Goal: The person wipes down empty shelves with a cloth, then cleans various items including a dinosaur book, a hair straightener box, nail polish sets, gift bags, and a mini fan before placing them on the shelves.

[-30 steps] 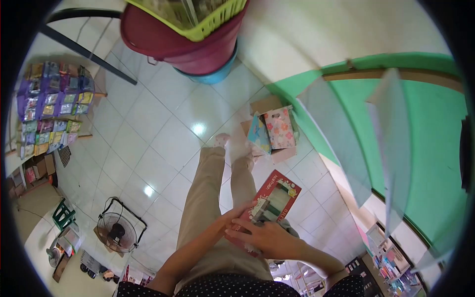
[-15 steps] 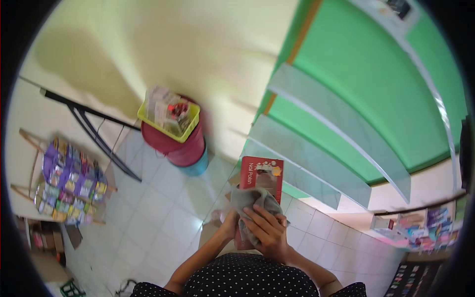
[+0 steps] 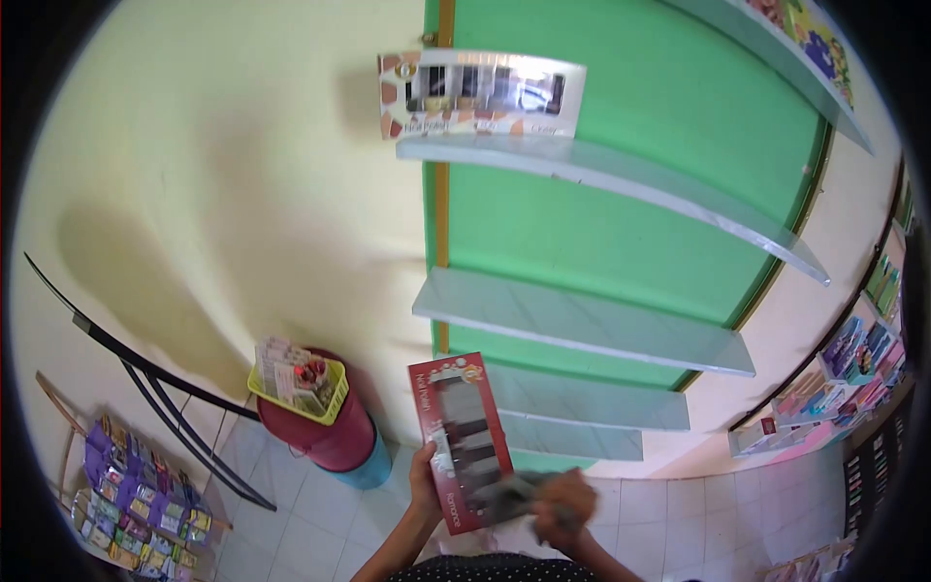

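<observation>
A red nail polish box (image 3: 438,427) with a clear front window is held tilted before me. My left hand (image 3: 424,482) grips its left edge, the thumb showing on the front. At the lower right of the box, my right hand (image 3: 566,504) is closed on a grey cloth (image 3: 509,498), which lies against the box's lower window. That hand is smeared by motion. A white nail polish box (image 3: 482,95) stands on the upper shelf (image 3: 601,175) ahead, at its left end.
Lower shelves (image 3: 582,315) run along the green wall panel. A yellow basket (image 3: 335,403) of packets rests on a red bucket (image 3: 325,441) at the left. Beyond it are a black metal bracket (image 3: 175,403) and a purple display rack (image 3: 145,485). More goods (image 3: 844,364) fill shelves at the right.
The view has tipped upward, bringing the white box and upper shelf into sight. The cloth has moved off the middle of the red box to its lower right, uncovering the window.
</observation>
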`<state>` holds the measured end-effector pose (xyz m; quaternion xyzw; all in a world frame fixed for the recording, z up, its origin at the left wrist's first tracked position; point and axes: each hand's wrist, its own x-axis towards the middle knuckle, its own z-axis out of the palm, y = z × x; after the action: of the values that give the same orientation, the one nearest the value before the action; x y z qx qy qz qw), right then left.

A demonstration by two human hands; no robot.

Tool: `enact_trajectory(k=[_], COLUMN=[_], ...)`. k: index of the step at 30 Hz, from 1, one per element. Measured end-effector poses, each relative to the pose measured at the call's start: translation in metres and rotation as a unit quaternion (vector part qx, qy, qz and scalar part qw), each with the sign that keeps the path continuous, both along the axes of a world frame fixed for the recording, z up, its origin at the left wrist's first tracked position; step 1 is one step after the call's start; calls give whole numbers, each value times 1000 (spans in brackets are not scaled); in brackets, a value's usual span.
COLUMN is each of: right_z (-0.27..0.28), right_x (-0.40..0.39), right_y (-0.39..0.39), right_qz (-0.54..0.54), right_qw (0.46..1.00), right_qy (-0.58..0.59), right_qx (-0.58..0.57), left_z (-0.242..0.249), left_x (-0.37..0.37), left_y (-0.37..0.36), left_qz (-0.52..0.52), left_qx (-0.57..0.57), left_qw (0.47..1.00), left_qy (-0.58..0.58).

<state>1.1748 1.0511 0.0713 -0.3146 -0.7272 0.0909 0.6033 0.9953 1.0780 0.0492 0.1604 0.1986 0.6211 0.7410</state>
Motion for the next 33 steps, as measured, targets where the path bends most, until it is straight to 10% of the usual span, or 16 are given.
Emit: enact_trajectory(k=[4, 7, 10, 12, 17, 21, 27, 33], right_z=[33, 43, 28, 83, 148, 273, 339, 335], right_x=[30, 18, 35, 47, 163, 203, 233, 230], right_y=[-28, -30, -13, 1, 51, 77, 167, 218], right_qz=[-38, 142, -56, 18, -135, -15, -76, -67], right_qw=[877, 828, 853, 853, 953, 981, 977, 970], right_qy=[242, 304, 349, 424, 245, 132, -37, -74], right_qx=[-414, -448, -385, -304, -115, -142, -194, -223], left_z=[47, 72, 76, 98, 221, 277, 294, 283], left_x=[16, 50, 107, 128, 122, 74, 15, -13], left_y=[18, 30, 38, 41, 71, 116, 150, 139], left_qz=[54, 68, 167, 108, 161, 254, 551, 567], left_qx=[97, 234, 372, 375, 426, 511, 487, 422], left_qw=[993, 963, 906, 909, 885, 781, 528, 509], left_qy=[-51, -117, -112, -147, 98, 255, 425, 492])
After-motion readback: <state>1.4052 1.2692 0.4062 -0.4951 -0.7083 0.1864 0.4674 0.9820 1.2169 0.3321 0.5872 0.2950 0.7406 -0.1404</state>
